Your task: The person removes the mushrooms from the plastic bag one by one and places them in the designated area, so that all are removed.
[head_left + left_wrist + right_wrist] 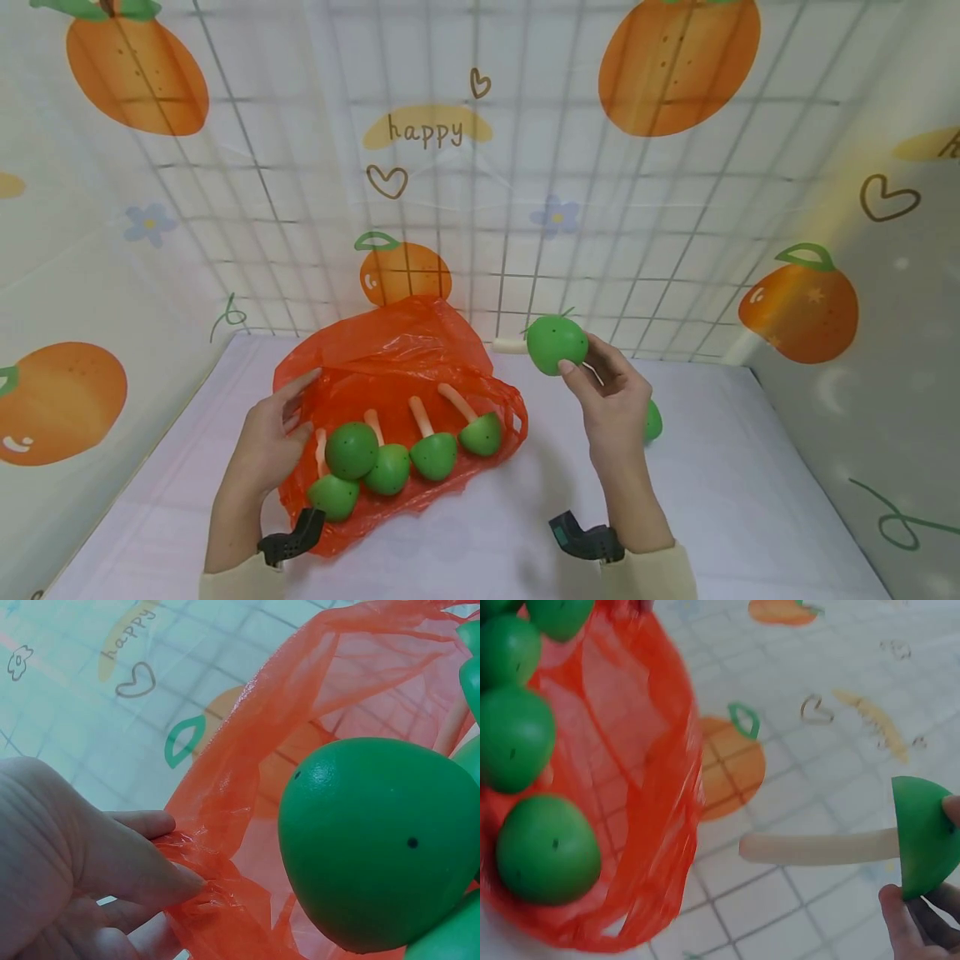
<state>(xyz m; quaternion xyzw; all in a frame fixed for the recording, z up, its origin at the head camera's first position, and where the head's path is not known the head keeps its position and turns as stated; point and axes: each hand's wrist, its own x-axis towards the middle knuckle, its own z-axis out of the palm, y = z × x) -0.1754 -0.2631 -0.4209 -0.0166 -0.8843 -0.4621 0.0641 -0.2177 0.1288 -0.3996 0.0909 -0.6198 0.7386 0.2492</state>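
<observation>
A thin red plastic bag [390, 333] lies spread on the white-covered table, its mouth toward me. Several green toy mushrooms [433, 455] with black dots and pale stems lie in it, most with stems pointing away. My left hand [266, 442] pinches the bag's left edge between thumb and fingers, as the left wrist view shows at the crumpled plastic [217, 900]. To the right of the bag, my right hand [611, 392] holds another mushroom [557, 343] up by its cap. Its pale stem [817, 847] points left, toward the bag.
Partly hidden behind my right wrist, one more green object [654, 422] lies on the table [720, 467]. A wire grid [525, 233] stands at the back behind a white sheet printed with oranges. Similar sheeting [900, 375] encloses both sides.
</observation>
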